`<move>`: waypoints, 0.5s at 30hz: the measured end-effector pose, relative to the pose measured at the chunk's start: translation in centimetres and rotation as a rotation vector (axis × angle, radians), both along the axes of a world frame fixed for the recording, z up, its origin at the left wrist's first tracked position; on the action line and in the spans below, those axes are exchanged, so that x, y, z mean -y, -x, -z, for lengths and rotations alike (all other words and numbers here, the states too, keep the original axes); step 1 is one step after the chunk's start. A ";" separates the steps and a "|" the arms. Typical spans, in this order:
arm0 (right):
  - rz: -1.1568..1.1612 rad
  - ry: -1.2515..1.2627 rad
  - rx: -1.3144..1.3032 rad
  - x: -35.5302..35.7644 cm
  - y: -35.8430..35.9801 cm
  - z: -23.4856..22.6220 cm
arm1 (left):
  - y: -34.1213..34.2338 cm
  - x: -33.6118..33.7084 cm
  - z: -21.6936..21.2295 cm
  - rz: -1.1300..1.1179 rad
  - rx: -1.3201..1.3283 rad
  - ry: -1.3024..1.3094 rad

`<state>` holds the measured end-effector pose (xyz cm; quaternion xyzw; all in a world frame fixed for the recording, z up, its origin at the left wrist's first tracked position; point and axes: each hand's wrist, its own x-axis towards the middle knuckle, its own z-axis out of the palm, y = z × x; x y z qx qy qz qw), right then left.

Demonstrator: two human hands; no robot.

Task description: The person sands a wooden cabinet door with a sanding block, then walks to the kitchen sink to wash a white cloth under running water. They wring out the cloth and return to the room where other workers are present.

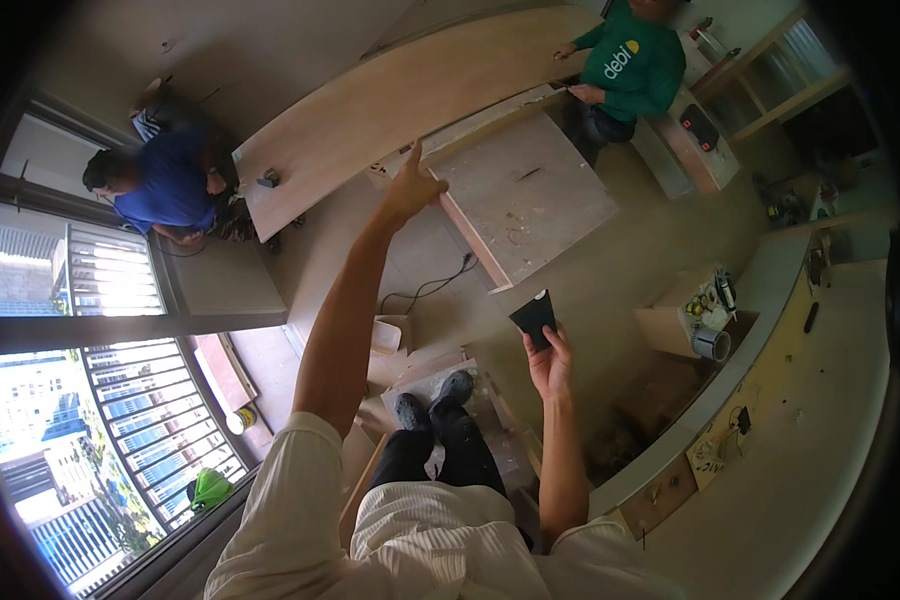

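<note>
My left hand (412, 190) is stretched forward, index finger extended and thumb apart, with nothing in it. It shows in front of the near left edge of a wooden panel box (530, 200); whether it touches the wood I cannot tell. Held up nearer to me, my right hand (553, 365) pinches a piece of black sandpaper (536, 318) between thumb and fingers. The piece looks folded, with a pale spot at its top corner. Beyond the box runs a long, pale wooden board (400, 95).
One person in blue (175, 180) is at the board's left end; another in green (630, 70) stands at its right. A black cable (430, 292) lies on the floor. My feet rest on a small platform (480, 400). A curved counter (760, 350) is at right, barred windows at left.
</note>
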<state>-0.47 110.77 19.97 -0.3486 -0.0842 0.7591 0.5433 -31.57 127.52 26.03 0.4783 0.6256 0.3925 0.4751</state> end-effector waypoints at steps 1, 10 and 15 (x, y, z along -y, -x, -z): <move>0.047 0.020 -0.004 0.1 -0.3 -0.1 | -0.2 0.8 0.6 0.038 -0.040 -0.007; 0.169 0.094 -0.043 0.1 -3.9 2.8 | 2.2 42.4 28.2 0.276 -0.046 0.877; 0.181 0.080 -0.043 -1.8 -4.8 4.4 | 6.1 51.1 26.1 0.203 -0.012 1.292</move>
